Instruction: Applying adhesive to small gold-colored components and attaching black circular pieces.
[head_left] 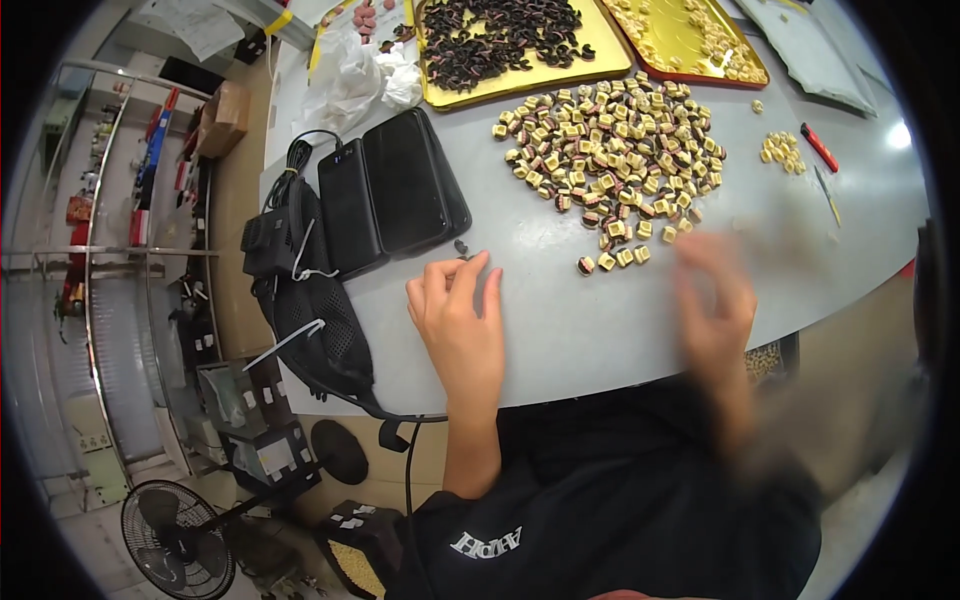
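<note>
My left hand (pixel 458 310) rests on the grey table, fingers loosely bent and the thumb apart from them. A small dark piece (pixel 460 246) lies just beyond its fingertips; anything under the fingers is hidden. My right hand (pixel 715 300) is smeared by motion, so its grip cannot be made out. It is over the table, right of a short row of small square cream-and-dark pieces (pixel 625 256). Behind that row spreads a large heap of similar pieces (pixel 620 150), with cream squares, dark parts and some pink edges.
Behind the heap stand a tray of dark pieces (pixel 455 95) and a red-rimmed yellow tray (pixel 745 75). A loose cream pile (pixel 782 152), a red-handled tool (pixel 819 147) and a thin pointed tool (pixel 828 195) lie right. Black devices (pixel 410 180) and a black mesh strap (pixel 325 330) occupy the left.
</note>
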